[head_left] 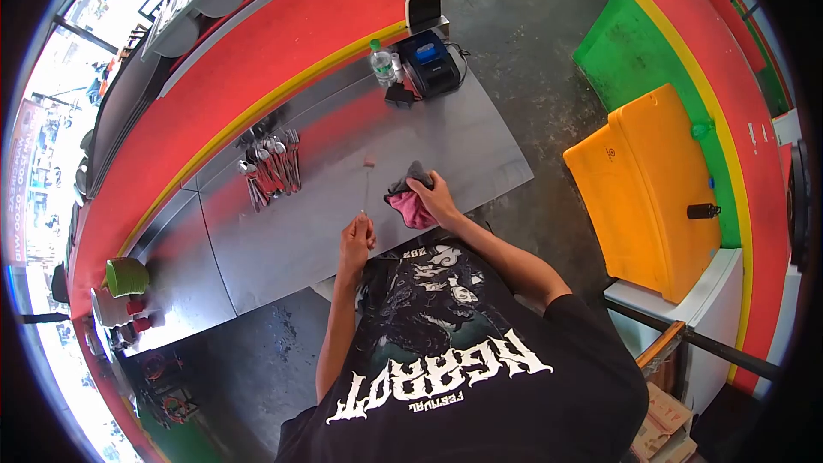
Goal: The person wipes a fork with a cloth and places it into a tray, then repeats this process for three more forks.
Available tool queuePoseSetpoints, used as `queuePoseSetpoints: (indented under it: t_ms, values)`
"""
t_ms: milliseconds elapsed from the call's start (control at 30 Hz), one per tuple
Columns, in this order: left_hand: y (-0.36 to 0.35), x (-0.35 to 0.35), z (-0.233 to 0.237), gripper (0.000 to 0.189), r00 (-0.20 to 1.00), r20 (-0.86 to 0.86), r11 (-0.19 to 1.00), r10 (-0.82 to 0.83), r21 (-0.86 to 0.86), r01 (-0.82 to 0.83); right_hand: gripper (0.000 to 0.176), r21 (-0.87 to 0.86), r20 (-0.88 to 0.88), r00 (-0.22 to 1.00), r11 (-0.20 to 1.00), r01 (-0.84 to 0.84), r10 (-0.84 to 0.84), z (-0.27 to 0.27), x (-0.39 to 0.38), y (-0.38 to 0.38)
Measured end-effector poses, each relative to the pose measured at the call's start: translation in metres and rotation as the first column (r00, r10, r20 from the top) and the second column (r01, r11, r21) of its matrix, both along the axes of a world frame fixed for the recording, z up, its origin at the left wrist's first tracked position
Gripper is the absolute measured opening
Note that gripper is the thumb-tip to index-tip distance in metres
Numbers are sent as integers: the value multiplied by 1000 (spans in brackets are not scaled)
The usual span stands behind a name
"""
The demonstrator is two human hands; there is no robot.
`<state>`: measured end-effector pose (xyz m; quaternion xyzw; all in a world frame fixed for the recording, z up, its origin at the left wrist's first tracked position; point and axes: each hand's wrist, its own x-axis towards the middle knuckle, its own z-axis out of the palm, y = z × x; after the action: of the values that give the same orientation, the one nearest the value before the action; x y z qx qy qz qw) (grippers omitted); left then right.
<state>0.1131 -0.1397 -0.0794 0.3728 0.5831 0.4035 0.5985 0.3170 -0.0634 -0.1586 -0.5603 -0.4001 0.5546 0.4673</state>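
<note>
My left hand (357,238) is closed around the lower end of a thin piece of metal cutlery (367,184). Its slim handle points away from me over the metal counter (321,184), and its small head looks brownish; its exact kind I cannot tell. Bunched in my right hand (437,199) is a grey and pink cloth (410,201), fingers wrapped over its upper side. The cloth hangs beside the cutlery, apart from it. Farther left on the counter lies a pile of spoons and forks (273,163), heads mostly toward the wall.
At the counter's far end stand a plastic bottle (382,64) and a black and blue device (431,64). A green container (126,276) sits at the left end. A red and yellow low wall (283,43) runs behind. An orange bin (651,193) is off to the right.
</note>
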Motion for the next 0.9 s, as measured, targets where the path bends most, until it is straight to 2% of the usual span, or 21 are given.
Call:
queuePoseSetpoints:
  t_ms: [67, 200, 233, 333, 367, 467, 567, 667, 767, 900]
  values:
    - [0, 2, -5, 46, 999, 3, 999, 32, -21, -32, 30, 18, -118, 985, 993, -120, 122, 30, 4, -6]
    - [-1, 9, -19, 43, 1000, -24, 998, 9, -60, -11, 30, 216, -273, 896, 930, -299, 351, 47, -6, -12]
    - [-2, 13, -23, 42, 999, -33, 998, -8, -66, 6, 30, 151, -125, 911, 915, -374, 393, 54, -5, -12]
    - [-6, 26, -34, 42, 990, -124, 998, -61, -31, 57, 36, 491, 386, 879, 745, -453, 280, 44, -13, -12]
    - [-8, 27, -35, 40, 994, -105, 996, -44, -83, 35, 43, 471, 380, 881, 760, -448, 283, 40, -14, -11]
    - [-14, 26, -37, 39, 994, 24, 985, -111, -128, 113, 41, 334, 429, 868, 849, -410, 250, 37, -9, -9]
    - [-21, 25, -38, 40, 983, 98, 981, -155, -99, 164, 39, 282, 511, 840, 888, -362, 180, 29, 0, -5]
    - [-22, 28, -23, 41, 975, 115, 974, -192, -96, 204, 38, 280, 525, 851, 939, -197, 22, 12, 4, 1]
    - [-21, 31, -12, 42, 971, 106, 970, -215, -89, 225, 37, 196, 539, 838, 980, -29, -83, 3, 11, 11]
    - [-18, 30, -12, 42, 969, 110, 968, -222, -93, 232, 39, 138, 565, 822, 990, -7, -73, -6, 15, 17]
